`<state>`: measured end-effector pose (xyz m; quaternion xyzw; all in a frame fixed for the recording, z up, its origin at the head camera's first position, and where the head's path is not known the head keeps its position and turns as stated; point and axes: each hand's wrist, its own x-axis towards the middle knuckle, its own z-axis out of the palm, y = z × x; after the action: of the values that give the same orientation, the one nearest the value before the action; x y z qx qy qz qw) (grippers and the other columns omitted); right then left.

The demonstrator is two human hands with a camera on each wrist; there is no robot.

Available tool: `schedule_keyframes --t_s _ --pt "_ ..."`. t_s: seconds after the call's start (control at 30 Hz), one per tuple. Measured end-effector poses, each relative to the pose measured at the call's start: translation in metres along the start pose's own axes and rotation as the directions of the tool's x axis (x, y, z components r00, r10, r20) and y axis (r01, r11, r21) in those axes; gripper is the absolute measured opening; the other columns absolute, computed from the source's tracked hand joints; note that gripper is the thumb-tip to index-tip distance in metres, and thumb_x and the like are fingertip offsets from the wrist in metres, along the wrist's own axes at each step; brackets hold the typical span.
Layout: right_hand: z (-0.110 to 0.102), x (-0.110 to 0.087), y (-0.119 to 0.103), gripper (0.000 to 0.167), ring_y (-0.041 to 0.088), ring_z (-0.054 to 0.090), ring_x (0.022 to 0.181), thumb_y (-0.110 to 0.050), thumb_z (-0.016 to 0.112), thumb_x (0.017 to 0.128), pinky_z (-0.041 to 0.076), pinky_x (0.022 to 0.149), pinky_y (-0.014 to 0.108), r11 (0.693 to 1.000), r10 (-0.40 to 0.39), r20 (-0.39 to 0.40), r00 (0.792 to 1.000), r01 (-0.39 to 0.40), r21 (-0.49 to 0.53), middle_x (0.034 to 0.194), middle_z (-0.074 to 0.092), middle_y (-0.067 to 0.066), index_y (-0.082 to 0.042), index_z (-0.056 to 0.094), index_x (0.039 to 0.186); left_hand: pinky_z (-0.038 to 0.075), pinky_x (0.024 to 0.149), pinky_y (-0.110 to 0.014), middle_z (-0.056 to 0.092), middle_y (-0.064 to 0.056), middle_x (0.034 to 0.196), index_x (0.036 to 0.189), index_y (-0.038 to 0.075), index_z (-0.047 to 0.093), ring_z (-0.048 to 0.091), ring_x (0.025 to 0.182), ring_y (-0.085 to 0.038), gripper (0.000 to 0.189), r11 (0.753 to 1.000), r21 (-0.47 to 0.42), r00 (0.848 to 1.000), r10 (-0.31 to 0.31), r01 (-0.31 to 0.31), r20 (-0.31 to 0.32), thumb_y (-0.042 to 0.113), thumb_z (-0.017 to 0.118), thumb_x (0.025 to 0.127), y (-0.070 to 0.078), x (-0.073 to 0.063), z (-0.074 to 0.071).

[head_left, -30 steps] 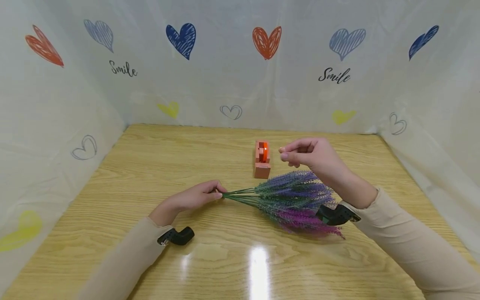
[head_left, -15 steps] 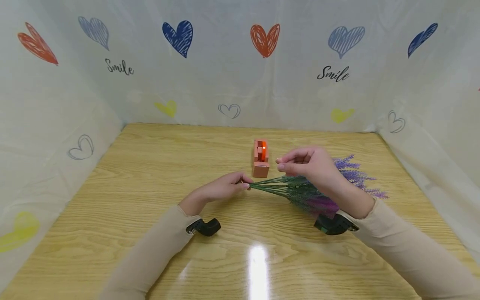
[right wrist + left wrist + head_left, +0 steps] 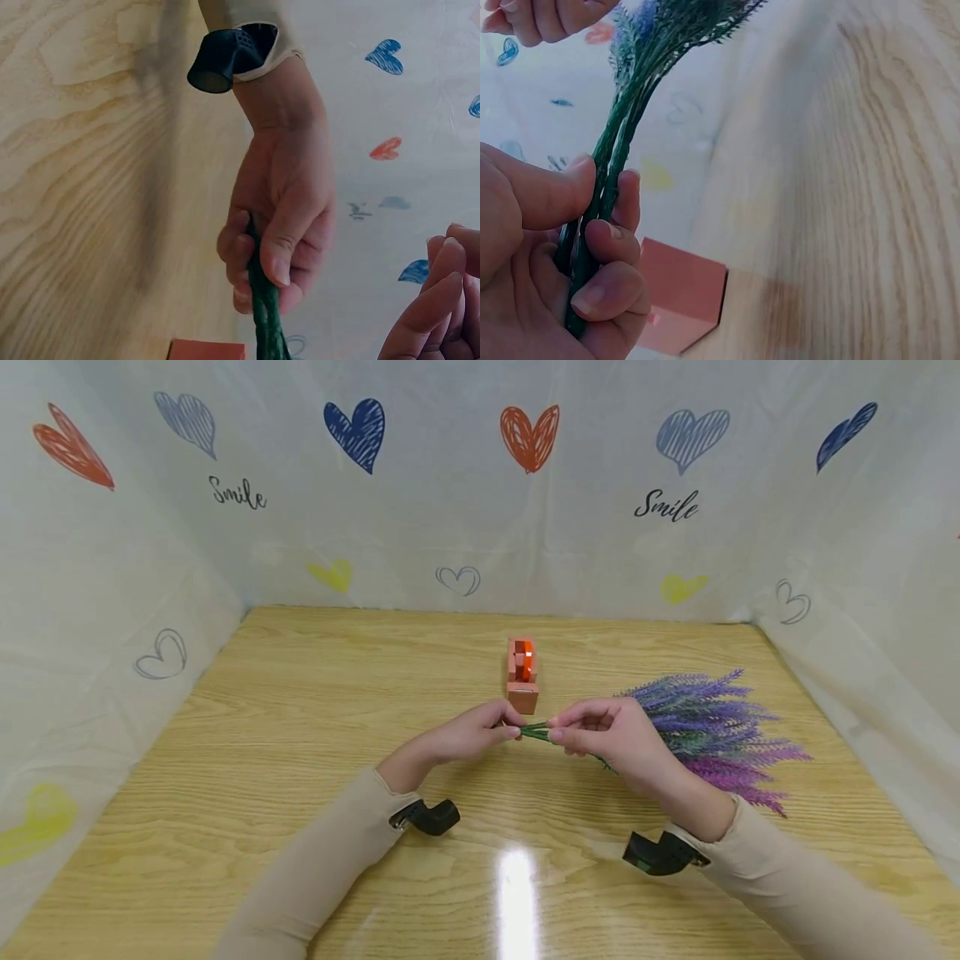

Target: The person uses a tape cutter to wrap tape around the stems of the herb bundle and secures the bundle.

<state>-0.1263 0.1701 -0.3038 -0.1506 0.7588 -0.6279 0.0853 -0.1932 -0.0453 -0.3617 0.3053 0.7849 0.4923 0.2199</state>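
Note:
In the head view, a bunch of artificial lavender point(image 3: 705, 718), purple, blue and magenta with green stems, lies across the right of the table, heads pointing right. My left hand point(image 3: 476, 731) holds the stem ends. The left wrist view shows thumb and curled fingers around several green stems point(image 3: 611, 161). My right hand point(image 3: 626, 739) reaches over the bunch, thumb and index fingertips close together at the stems, partly covering them. In the right wrist view that right hand point(image 3: 442, 300) stands beside the stems; whether something thin is between its fingertips I cannot tell.
A pink tape dispenser point(image 3: 522, 699) with an orange-red roll point(image 3: 527, 660) stands just beyond the hands. The wooden table point(image 3: 337, 668) ends at a pale curtain point(image 3: 592, 552) printed with hearts, at the back and both sides. Black wrist cameras point(image 3: 425, 817) project below the sleeves.
My left hand has moved right with the lavender, and the flower heads now lie farther right. My right hand has come down from beside the dispenser to the stems. The dispenser stays in place.

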Motion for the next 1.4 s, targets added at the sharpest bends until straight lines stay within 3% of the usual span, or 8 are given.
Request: schedule_keyframes --t_s 0.27,0.6,0.83,1.07,1.23,1.4 --pt "0.011 -0.012 0.018 0.013 0.013 0.059 0.064 -0.001 0.067 0.084 0.051 0.06 0.029 0.999 0.006 -0.005 1.0 -0.006 0.054 0.083 0.069 -0.001 0.009 0.068 0.092 0.039 0.073 -0.026 0.054 -0.008 0.098 0.106 -0.002 0.053 0.047 0.085 -0.016 0.013 1.0 0.011 1.0 0.012 -0.012 0.006 0.005 0.047 0.097 0.001 -0.006 0.009" --pt "0.018 -0.021 0.035 0.022 0.022 0.06 0.064 -0.009 0.07 0.084 0.047 0.055 0.031 0.997 0.075 -0.004 0.997 -0.075 -0.019 0.08 0.068 0.001 0.009 0.067 0.096 0.04 0.073 -0.027 0.053 -0.008 0.101 0.11 0.0 0.053 0.047 0.087 -0.018 0.015 0.999 0.047 1.0 -0.008 0.007 0.025 0.006 0.046 0.098 0.006 -0.012 0.014" --pt "0.025 -0.027 0.041 0.029 0.02 0.061 0.066 -0.009 0.07 0.084 0.051 0.061 0.036 0.997 0.073 -0.016 0.997 -0.073 -0.001 0.081 0.068 0.003 0.014 0.064 0.1 0.04 0.075 -0.027 0.054 -0.006 0.101 0.109 0.001 0.053 0.048 0.087 -0.016 0.014 0.997 0.073 1.0 -0.001 0.0 0.017 0.007 0.047 0.098 0.008 -0.016 0.017" --pt "0.031 -0.031 0.047 0.026 0.012 0.062 0.07 -0.007 0.068 0.085 0.053 0.065 0.033 0.996 0.085 -0.008 0.996 -0.085 0.035 0.086 0.068 0.007 0.014 0.064 0.101 0.04 0.072 -0.026 0.055 -0.006 0.099 0.107 0.0 0.053 0.048 0.085 -0.015 0.013 0.996 0.084 1.0 -0.011 0.012 -0.013 0.006 0.047 0.098 0.01 -0.018 0.019" --pt "0.033 -0.032 0.051 0.025 0.012 0.062 0.069 -0.004 0.067 0.085 0.053 0.065 0.032 0.996 0.069 -0.004 0.998 -0.069 0.047 0.086 0.068 0.008 0.015 0.064 0.1 0.039 0.07 -0.026 0.054 -0.006 0.099 0.111 0.0 0.052 0.046 0.083 -0.016 0.017 0.997 0.077 0.999 -0.028 0.029 -0.018 0.009 0.047 0.098 0.013 -0.017 0.019" --pt "0.035 -0.033 0.054 0.027 0.018 0.063 0.072 -0.007 0.067 0.085 0.053 0.068 0.034 0.992 0.104 -0.009 0.995 -0.103 0.069 0.088 0.068 0.008 0.016 0.063 0.1 0.04 0.072 -0.026 0.055 -0.006 0.099 0.111 0.0 0.052 0.047 0.085 -0.016 0.016 0.997 0.069 0.999 -0.029 0.03 -0.016 0.009 0.047 0.098 0.015 -0.018 0.019"
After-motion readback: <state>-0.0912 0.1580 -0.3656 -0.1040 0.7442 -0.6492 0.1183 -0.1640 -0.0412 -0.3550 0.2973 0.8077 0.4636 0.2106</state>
